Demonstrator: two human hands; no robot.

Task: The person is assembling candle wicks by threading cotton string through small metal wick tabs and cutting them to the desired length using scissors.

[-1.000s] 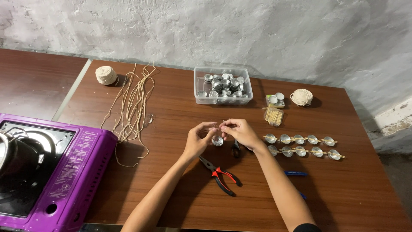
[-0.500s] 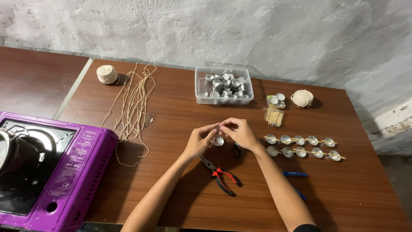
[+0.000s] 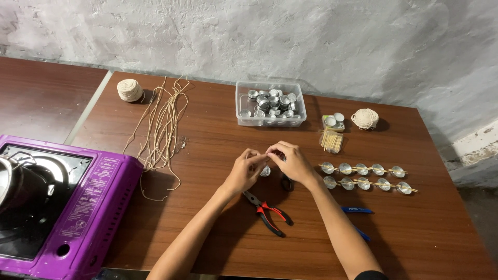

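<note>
My left hand [image 3: 243, 172] and my right hand [image 3: 293, 162] meet fingertip to fingertip over the middle of the brown table [image 3: 218, 135]. Between them sits a small metal cup [image 3: 265, 171], partly covered by my left fingers, which curl around it. My right thumb and forefinger pinch something thin and pale just above the cup; it is too small to make out. A black scissor handle [image 3: 286, 182] lies under my right palm. Red-and-black pliers [image 3: 266, 212] lie just below my left wrist.
A clear box of several metal cups [image 3: 270, 105] stands behind the hands. Right of them are toothpicks [image 3: 331, 140], two rows of cups on sticks [image 3: 363, 176], a string ball [image 3: 365, 118] and a blue pen [image 3: 357, 210]. Loose strings [image 3: 162, 124], another string ball [image 3: 129, 89] and a purple stove [image 3: 78, 207] are left.
My left fingers have closed further over the small metal cup and both hands have drawn tighter together. Nothing else on the table has moved.
</note>
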